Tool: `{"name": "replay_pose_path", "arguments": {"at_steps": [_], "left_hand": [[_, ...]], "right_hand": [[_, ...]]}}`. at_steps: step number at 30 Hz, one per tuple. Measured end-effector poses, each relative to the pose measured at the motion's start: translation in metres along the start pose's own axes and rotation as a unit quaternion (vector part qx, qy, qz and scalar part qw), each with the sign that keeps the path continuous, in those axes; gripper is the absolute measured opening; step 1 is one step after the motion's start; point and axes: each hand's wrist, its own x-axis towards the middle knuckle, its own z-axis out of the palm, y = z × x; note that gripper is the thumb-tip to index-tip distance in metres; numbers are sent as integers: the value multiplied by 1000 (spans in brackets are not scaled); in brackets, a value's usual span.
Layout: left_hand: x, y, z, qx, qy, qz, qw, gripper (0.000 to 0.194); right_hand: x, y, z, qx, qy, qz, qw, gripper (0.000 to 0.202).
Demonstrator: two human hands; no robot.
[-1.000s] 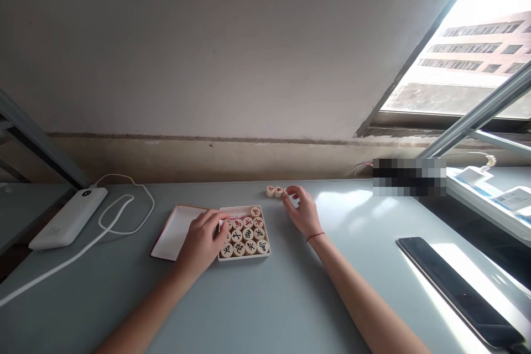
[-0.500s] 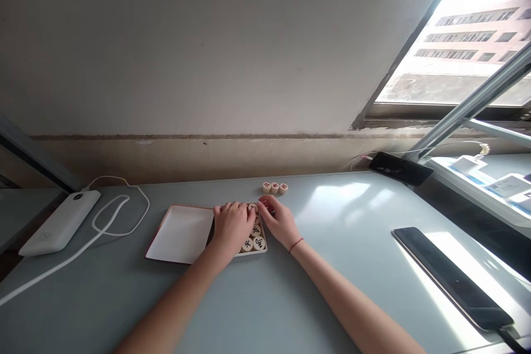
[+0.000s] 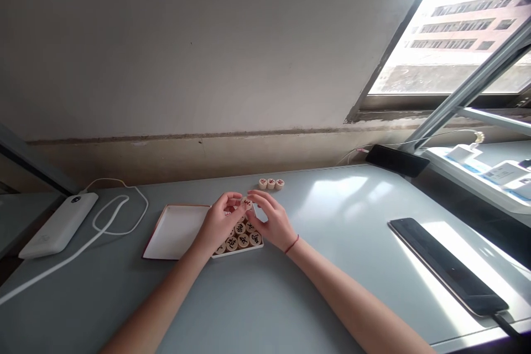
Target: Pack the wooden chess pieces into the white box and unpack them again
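Note:
A round wooden xiangqi piece [image 3: 247, 203] with a black character is held up over the far right part of a shallow white box [image 3: 237, 253]. My left hand [image 3: 223, 220] reaches it from the left, its thumb against the piece and the fingers curled. From the other side, my right hand [image 3: 277, 223] has its thumb and fingertips around the same piece. Several more black-marked pieces [image 3: 243, 240] lie flat in rows in the box, partly hidden under my hands. Behind the box, three red-marked pieces [image 3: 271, 183] stand in a short row.
A white-lined lid [image 3: 176, 232] lies left of the box. A white power bank [image 3: 60, 224] and its cable [image 3: 110, 221] occupy the left side. To the right lie a phone [image 3: 448, 265] and a dark device [image 3: 397, 160] near a metal frame [image 3: 435, 105]. The wall bounds the desk behind.
Both hands have lifted slightly and come together around one piece, which now shows between them. My left hand has drawn back leftward, uncovering more pieces in the box. The view has shifted a little.

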Motion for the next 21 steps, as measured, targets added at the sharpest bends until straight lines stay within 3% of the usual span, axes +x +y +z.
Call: {"name": "replay_pose_path", "arguments": {"at_steps": [4,12,17,21], "left_hand": [[-13,0,-8,-120,-40,-46,991,39],[-18,3,-11,-144,-44,-41,988,38],[-16,0,-8,-116,-38,-33,992,37],[-20,-6,-13,-52,-15,-29,998,36]], "right_hand": [[0,-8,0,-23,0,-65,998,29],[2,-10,0,-65,31,-116,991,29],[3,-11,1,-39,47,-87,994,30],[7,9,-13,-49,100,3,994,24]]}}
